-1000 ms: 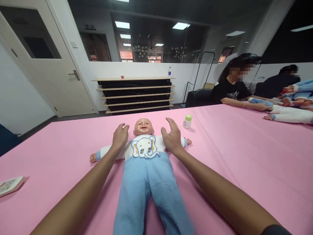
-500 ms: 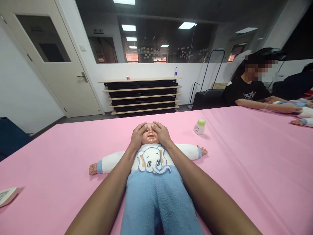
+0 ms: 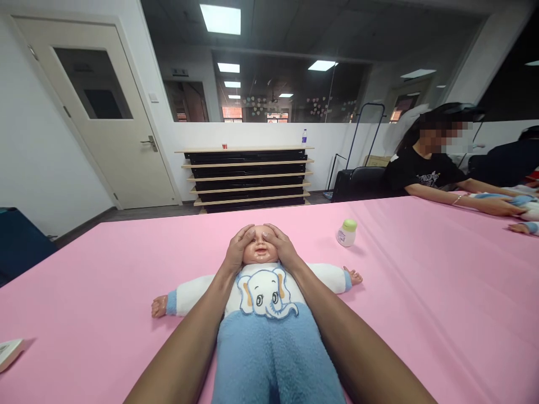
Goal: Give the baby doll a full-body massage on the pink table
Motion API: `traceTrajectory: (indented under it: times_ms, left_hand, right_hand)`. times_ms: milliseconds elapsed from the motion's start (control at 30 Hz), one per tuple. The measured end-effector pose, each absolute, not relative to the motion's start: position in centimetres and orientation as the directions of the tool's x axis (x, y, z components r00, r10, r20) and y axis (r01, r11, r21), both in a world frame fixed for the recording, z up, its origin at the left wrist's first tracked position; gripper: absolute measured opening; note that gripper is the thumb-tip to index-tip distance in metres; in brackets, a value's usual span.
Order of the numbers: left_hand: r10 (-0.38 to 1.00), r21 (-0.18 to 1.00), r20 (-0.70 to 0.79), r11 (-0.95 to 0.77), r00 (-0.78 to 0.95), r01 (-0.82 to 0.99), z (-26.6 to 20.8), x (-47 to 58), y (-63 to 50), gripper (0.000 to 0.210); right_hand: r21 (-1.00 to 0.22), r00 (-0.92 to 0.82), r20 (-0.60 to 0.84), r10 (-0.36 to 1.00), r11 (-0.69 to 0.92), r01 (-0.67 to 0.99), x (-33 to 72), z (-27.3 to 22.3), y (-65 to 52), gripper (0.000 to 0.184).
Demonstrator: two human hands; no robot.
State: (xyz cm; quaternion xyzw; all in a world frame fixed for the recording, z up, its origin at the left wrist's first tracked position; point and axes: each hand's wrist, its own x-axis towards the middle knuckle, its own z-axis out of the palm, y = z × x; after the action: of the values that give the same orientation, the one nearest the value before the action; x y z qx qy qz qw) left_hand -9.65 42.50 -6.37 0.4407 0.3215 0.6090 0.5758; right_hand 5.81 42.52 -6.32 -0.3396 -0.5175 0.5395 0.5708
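Observation:
A baby doll [image 3: 269, 342] lies on its back on the pink-covered table [image 3: 105, 359], head away from me and arms spread out. It wears a white and blue outfit with an elephant on the chest. My left hand [image 3: 239, 247] cups the left side of its head, and my right hand [image 3: 281, 246] cups the other side. Both sets of fingers curve over the forehead, with the thumbs near the eyes. Between my hands the doll's nose, mouth and chin show. To the right of the doll stands a small white bottle with a green cap [image 3: 347, 233].
A white box-like item [image 3: 9, 354] lies at the left table edge. On the right, a person in a black shirt [image 3: 429, 168] handles another doll [image 3: 528, 210]. Behind the table are stacked boards [image 3: 248, 174], a black chair [image 3: 366, 182] and a door [image 3: 92, 129].
My view has tilted up a little, so everything sits lower in the picture. My hands stay around the doll's head, with no clear shift in their hold.

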Motion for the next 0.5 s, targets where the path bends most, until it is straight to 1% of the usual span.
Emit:
traceTrajectory:
  times_ms: [67,133,500]
  left_hand:
    - [0.984,0.897,0.163,-0.116,0.073,-0.427,-6.4,-9.67,42.51,0.057]
    - [0.982,0.895,0.167,-0.113,0.089,-0.431,-6.37,-9.66,42.51,0.057]
    - [0.975,0.889,0.218,-0.176,0.051,-0.423,-6.42,-9.55,42.74,0.042]
  right_hand:
    - [-0.946,-0.108,0.224,0.969,0.189,-0.264,5.8,-6.42,42.62,0.056]
    - [-0.945,-0.106,0.22,0.97,0.185,-0.271,5.77,-6.54,42.75,0.056]
    - [-0.943,-0.094,0.222,0.97,0.189,-0.275,5.83,-6.9,43.3,0.052]
